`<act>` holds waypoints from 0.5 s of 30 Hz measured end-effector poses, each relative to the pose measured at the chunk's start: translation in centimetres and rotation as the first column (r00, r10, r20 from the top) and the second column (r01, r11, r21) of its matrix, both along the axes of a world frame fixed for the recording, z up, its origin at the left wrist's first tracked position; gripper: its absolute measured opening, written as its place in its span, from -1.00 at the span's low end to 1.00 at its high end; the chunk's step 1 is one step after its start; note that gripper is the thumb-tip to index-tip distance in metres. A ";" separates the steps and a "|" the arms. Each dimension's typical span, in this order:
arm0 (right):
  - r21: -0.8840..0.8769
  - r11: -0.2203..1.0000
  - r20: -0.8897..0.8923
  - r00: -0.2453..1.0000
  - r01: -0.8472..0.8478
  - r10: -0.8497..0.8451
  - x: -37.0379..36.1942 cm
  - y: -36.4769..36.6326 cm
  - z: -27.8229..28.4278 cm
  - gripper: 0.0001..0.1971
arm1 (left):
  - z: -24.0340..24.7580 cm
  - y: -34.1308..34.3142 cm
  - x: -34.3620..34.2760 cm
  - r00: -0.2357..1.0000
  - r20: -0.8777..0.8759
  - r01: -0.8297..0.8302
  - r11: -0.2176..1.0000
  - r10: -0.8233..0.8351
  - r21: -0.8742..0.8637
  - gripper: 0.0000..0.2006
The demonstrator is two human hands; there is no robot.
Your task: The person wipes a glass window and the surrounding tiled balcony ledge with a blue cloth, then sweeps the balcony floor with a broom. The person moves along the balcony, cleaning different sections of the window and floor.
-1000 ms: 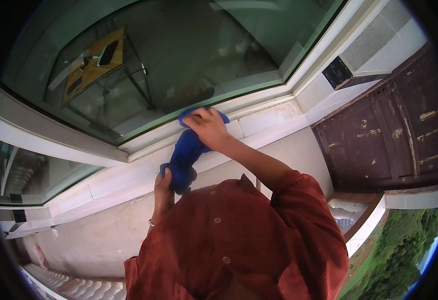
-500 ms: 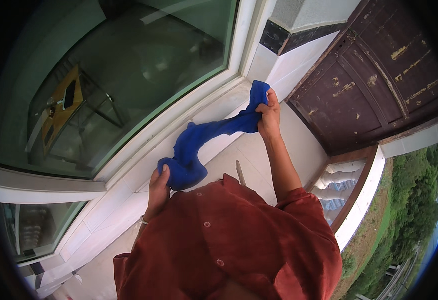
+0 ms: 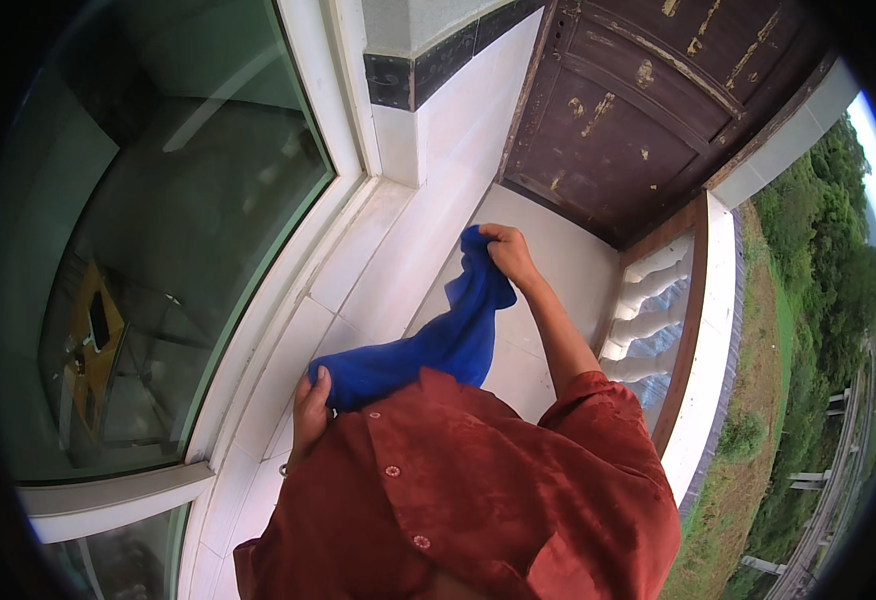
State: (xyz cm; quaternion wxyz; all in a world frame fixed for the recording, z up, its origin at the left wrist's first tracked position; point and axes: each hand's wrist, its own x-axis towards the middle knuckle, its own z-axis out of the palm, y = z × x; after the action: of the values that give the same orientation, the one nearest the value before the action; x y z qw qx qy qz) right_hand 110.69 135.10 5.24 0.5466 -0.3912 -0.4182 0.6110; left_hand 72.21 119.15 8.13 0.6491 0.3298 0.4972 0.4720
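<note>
While fingers (image 3: 498, 233) of left hand (image 3: 309, 408) and right hand (image 3: 512, 258) pinch its ends | blue cloth (image 3: 440, 343) | long axis slanting away rightward

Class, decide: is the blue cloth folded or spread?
Partly spread, not flat: the blue cloth stretches, creased, between the left hand and right hand.

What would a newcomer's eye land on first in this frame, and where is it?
Probably the vivid blue cloth near the centre, held between the left hand and the right hand, just beyond the person's rust-red shirt. Next, likely, the dark brown door with pale worn patches at the upper right, and the large, dark greenish window filling much of the left side.
</note>
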 end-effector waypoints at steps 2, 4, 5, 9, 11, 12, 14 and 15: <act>0.222 0.970 0.556 0.805 0.095 -0.206 -0.7 -1.2 -4.5 -0.60 | -0.7 0.2 -0.9 0.995 -0.060 0.087 0.996 -0.084 0.034 -0.58; 0.257 0.962 0.731 0.631 0.096 -0.259 -1.0 -1.8 -5.2 -0.59 | -0.4 -0.1 -0.1 0.992 -0.088 0.088 0.996 -0.085 0.031 -0.52; 0.178 0.978 0.704 0.681 0.106 -0.201 -1.0 -2.1 -4.9 -0.56 | -0.1 0.0 0.3 0.992 -0.087 0.091 0.995 -0.088 0.031 -0.52; 0.099 0.989 0.559 0.817 0.106 -0.143 -2.1 -2.4 -5.9 -0.54 | 1.3 0.5 0.4 0.988 -0.122 0.097 0.995 -0.092 0.032 -0.54; -0.052 0.999 0.277 0.961 0.006 0.009 -3.8 -2.6 -5.0 -0.44 | 2.0 1.2 0.6 0.981 -0.167 0.113 0.992 -0.101 0.064 -0.55; -0.061 0.998 0.196 0.980 -0.006 0.018 -5.0 -2.8 -5.0 -0.44 | 2.8 1.6 0.7 0.971 -0.206 0.147 0.985 -0.126 0.091 -0.55; -0.107 0.987 0.070 0.989 -0.122 0.130 -7.5 -3.4 -4.1 -0.39 | 4.1 2.2 1.2 0.956 -0.266 0.161 0.979 -0.123 0.125 -0.57; -0.139 0.964 0.024 0.972 -0.227 0.232 -8.8 -3.9 -3.1 -0.35 | 4.8 2.1 1.5 0.954 -0.285 0.138 0.981 -0.094 0.137 -0.58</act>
State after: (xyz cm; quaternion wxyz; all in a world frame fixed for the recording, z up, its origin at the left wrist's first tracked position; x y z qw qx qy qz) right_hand 101.94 131.20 2.10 0.4359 -0.3884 -0.4293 0.6891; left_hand 73.72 121.30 12.88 0.5721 0.4709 0.5245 0.4194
